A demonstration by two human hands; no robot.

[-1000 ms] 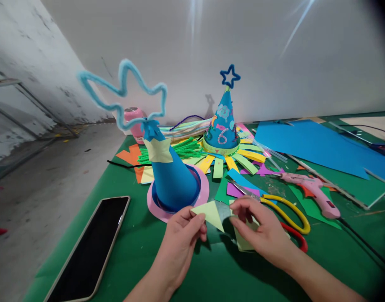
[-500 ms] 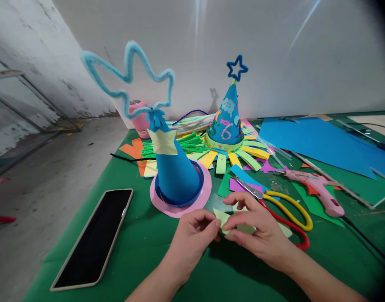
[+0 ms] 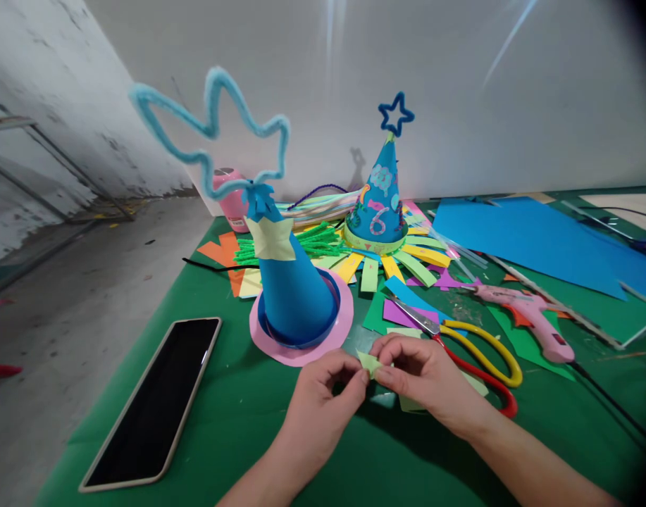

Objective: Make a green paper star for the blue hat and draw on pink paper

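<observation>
My left hand and my right hand meet low in the middle of the view, both pinching a small pale green paper piece between their fingertips. More pale green paper lies under my right hand. Just behind the hands stands a blue paper cone hat on a pink brim, topped by a pale yellow star and a light blue pipe-cleaner star. Red and yellow scissors lie right of my right hand.
A black phone lies on the green table at the left, near the edge. A second decorated cone hat stands further back among coloured paper strips. A pink glue gun and a blue sheet lie at the right.
The triangular paper piece looks smaller and folded up. My hands have closed in together over it, with the right hand shifted slightly towards the left.
</observation>
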